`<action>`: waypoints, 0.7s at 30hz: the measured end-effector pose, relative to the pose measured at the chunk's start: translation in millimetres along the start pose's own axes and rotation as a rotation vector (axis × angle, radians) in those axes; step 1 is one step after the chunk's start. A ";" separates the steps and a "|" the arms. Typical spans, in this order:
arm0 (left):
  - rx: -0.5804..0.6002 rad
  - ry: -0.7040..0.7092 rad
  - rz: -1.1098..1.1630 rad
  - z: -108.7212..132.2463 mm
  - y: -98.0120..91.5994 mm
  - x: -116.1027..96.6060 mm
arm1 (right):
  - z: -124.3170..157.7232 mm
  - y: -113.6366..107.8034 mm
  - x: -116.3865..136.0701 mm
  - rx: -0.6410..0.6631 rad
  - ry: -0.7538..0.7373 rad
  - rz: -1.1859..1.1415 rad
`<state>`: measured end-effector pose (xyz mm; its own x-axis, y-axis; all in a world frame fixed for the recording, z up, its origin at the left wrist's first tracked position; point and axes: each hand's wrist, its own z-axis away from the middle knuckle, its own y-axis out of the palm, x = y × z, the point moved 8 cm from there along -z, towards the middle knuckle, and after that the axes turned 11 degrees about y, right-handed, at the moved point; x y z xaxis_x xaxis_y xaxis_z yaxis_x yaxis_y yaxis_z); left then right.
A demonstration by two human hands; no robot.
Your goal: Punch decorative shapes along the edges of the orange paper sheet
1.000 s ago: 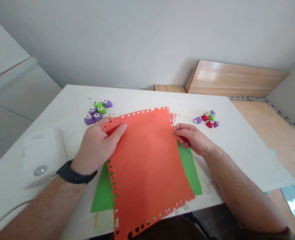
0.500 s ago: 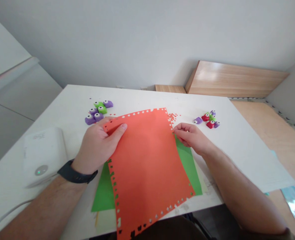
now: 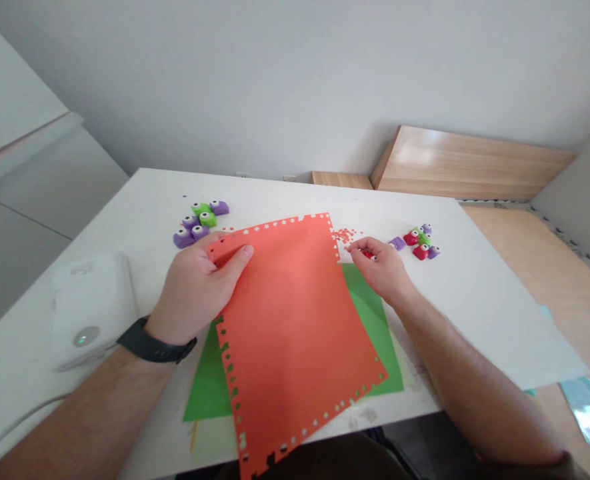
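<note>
My left hand (image 3: 199, 273), thumb on top, grips the left edge of an orange sheet of paper (image 3: 295, 320). Small shaped holes line the sheet's edges. My right hand (image 3: 382, 267) is closed around a small red paper punch (image 3: 369, 255), mostly hidden by the fingers, just right of the sheet's right edge and apart from it. Tiny orange paper cut-outs (image 3: 345, 235) lie scattered beyond that edge. Beneath the orange sheet rests green paper (image 3: 375, 320).
Purple and green paper punches (image 3: 198, 232) cluster at the back left; red, green and purple punches (image 3: 421, 251) sit at the right. A white device (image 3: 92, 310) with a cable stands on the white table (image 3: 475, 313) at left. Wooden furniture (image 3: 465, 160) is behind.
My right hand has drawn away from the sheet's right edge, and the red punch in it now shows. The sheet has shifted slightly; my left hand keeps its hold.
</note>
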<state>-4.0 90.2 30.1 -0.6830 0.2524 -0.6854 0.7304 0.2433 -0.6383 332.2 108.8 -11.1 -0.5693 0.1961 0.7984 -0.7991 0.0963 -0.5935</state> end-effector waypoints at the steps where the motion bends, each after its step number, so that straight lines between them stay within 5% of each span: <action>1: 0.003 -0.005 0.001 -0.1 0.2 -0.2 | -2.0 -0.2 2.1 -0.022 -0.015 0.048; 6: 0.018 -0.018 0.008 0.1 0.9 -0.8 | -5.3 4.4 5.8 -0.006 -0.052 0.229; 12: 0.011 -0.001 0.014 0.2 0.0 0.0 | 5.4 -6.7 13.0 -0.080 -0.049 0.114; 21: -0.006 0.005 0.078 2.3 0.5 0.1 | 12.3 9.5 11.6 0.216 -0.050 -0.084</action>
<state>-3.8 88.2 28.9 -0.6237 0.2758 -0.7314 0.7816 0.2281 -0.5805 315.6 99.9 -6.2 -0.5036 0.1473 0.8513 -0.8638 -0.1020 -0.4934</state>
